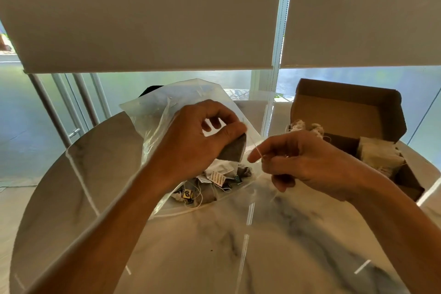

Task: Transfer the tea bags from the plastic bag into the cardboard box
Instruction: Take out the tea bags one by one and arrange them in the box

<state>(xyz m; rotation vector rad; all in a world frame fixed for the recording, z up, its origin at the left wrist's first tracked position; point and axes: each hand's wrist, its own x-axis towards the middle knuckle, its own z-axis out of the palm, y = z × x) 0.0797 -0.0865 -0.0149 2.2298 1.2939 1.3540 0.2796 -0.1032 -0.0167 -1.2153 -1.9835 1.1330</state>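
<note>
A clear plastic bag point(155, 112) lies open on the round marble table point(214, 246), with several tea bags point(214, 181) and their tags heaped inside. My left hand point(191, 143) is above the bag and pinches a grey tea bag point(235, 149) between thumb and fingers. My right hand point(303, 162), just right of it, pinches that tea bag's thin white string. An open cardboard box point(346, 112) stands at the right of the table, its lid raised, with several pale tea bags point(379, 155) inside.
Roller blinds point(143, 14) hang over the window behind the table. The table's far edge runs close behind the bag and box. A dark chair back point(150, 89) shows behind the bag.
</note>
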